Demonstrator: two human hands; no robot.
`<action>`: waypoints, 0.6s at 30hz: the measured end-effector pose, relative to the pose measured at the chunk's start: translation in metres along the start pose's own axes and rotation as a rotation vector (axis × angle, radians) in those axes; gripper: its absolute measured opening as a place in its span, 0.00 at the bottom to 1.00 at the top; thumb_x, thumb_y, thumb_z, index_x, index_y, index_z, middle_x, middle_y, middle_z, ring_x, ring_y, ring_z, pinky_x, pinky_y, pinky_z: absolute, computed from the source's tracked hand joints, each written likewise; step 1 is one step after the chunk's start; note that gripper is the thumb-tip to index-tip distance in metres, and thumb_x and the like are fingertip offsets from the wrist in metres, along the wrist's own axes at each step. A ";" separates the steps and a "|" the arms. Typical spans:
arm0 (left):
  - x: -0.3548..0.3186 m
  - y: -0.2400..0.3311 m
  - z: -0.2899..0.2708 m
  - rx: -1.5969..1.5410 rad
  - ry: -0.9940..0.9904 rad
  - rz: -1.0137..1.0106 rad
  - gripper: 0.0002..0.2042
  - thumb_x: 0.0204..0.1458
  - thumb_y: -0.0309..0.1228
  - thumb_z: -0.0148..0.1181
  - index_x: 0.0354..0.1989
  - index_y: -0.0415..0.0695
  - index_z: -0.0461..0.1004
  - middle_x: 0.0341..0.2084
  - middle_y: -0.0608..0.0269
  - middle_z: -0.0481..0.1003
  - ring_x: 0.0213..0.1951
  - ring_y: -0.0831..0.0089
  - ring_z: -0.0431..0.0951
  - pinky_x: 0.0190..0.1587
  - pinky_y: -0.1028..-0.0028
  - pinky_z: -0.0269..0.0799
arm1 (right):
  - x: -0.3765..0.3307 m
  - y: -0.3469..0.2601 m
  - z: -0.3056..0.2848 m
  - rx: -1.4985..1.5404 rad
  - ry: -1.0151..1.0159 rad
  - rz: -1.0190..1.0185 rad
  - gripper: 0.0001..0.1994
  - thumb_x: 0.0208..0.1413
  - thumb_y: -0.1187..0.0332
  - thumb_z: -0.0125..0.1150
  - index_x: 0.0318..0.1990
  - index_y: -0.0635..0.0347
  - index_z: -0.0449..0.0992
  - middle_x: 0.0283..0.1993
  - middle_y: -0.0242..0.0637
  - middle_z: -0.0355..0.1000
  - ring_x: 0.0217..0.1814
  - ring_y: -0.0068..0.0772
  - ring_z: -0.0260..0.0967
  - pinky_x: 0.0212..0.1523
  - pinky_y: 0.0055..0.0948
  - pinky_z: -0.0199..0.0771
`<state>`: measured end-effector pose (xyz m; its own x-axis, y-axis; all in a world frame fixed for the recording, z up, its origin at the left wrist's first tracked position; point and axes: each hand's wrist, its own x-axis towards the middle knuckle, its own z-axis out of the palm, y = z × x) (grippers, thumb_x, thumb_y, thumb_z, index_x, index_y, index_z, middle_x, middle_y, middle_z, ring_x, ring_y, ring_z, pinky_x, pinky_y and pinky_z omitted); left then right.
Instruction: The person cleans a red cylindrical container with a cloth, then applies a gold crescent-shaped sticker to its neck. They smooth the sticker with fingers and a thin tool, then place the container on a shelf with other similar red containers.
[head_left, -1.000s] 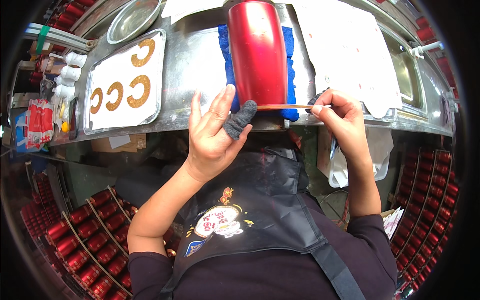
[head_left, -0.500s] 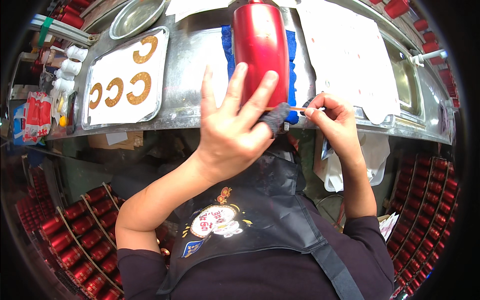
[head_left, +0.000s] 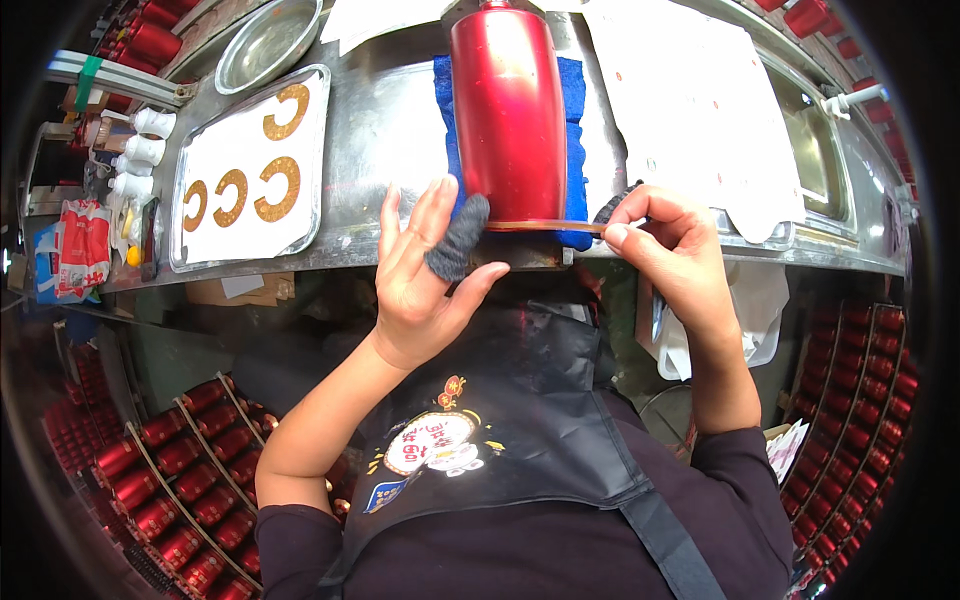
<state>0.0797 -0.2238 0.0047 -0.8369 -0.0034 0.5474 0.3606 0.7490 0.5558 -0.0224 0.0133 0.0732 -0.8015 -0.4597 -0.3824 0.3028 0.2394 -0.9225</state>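
Note:
A glossy red bottle [head_left: 510,120] lies on a blue cloth [head_left: 573,90], its neck pointing away and its base toward me. Along the base edge runs a thin orange-brown strip [head_left: 560,226]. Its right end is pinched between the thumb and a finger of my right hand [head_left: 675,245], where a dark finger cover partly shows. My left hand [head_left: 425,270] is just left of the base, fingers stretched and spread, holding nothing. One of its fingers wears a dark grey knitted finger cover [head_left: 460,240]; I cannot tell whether it touches the bottle.
On the left, a tray [head_left: 325,150] carries white paper with several gold C-shaped pieces [head_left: 278,190]. Behind it sits a metal bowl [head_left: 225,65]. A white sheet [head_left: 700,130] covers the bench's right side. Racks of red containers [head_left: 190,470] stand below on both sides.
My left hand has moved off the bottle's front toward the left and nearer me, uncovering the base and strip. My right hand keeps its pinch, almost in place.

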 end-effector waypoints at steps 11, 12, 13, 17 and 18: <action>0.005 0.004 -0.001 0.179 -0.079 0.100 0.19 0.40 0.29 0.74 0.44 0.46 0.82 0.61 0.43 0.71 0.57 0.45 0.76 0.62 0.34 0.53 | 0.007 0.012 0.000 -0.011 0.056 -0.003 0.04 0.57 0.74 0.61 0.31 0.63 0.75 0.29 0.23 0.70 0.31 0.10 0.62 0.32 0.15 0.59; 0.008 0.006 -0.001 0.189 -0.083 0.108 0.19 0.39 0.29 0.74 0.44 0.47 0.82 0.61 0.43 0.71 0.56 0.45 0.76 0.62 0.34 0.53 | 0.008 0.013 0.000 -0.009 0.052 -0.005 0.04 0.57 0.74 0.61 0.31 0.63 0.76 0.29 0.23 0.70 0.31 0.10 0.62 0.32 0.15 0.59; 0.011 0.008 -0.002 0.201 -0.086 0.115 0.20 0.39 0.28 0.74 0.45 0.48 0.82 0.61 0.43 0.70 0.56 0.45 0.76 0.63 0.35 0.52 | 0.008 0.015 0.000 -0.009 0.048 -0.006 0.04 0.57 0.74 0.62 0.31 0.63 0.76 0.29 0.23 0.70 0.31 0.10 0.62 0.32 0.15 0.59; 0.023 0.016 -0.006 0.240 -0.101 0.146 0.22 0.39 0.25 0.73 0.47 0.51 0.82 0.62 0.44 0.69 0.57 0.44 0.75 0.66 0.36 0.49 | 0.010 0.018 0.000 -0.001 0.050 -0.009 0.04 0.57 0.74 0.62 0.31 0.63 0.76 0.29 0.23 0.70 0.31 0.10 0.62 0.32 0.16 0.60; 0.026 0.018 -0.006 0.248 -0.092 0.167 0.22 0.39 0.25 0.73 0.47 0.52 0.82 0.62 0.45 0.70 0.57 0.43 0.75 0.66 0.35 0.49 | 0.011 0.019 0.000 -0.005 0.054 -0.003 0.04 0.57 0.74 0.62 0.31 0.63 0.76 0.30 0.23 0.70 0.31 0.10 0.62 0.33 0.15 0.60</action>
<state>0.0662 -0.2145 0.0325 -0.8125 0.1849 0.5528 0.3941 0.8730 0.2874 -0.0250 0.0127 0.0516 -0.8290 -0.4138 -0.3763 0.2979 0.2427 -0.9232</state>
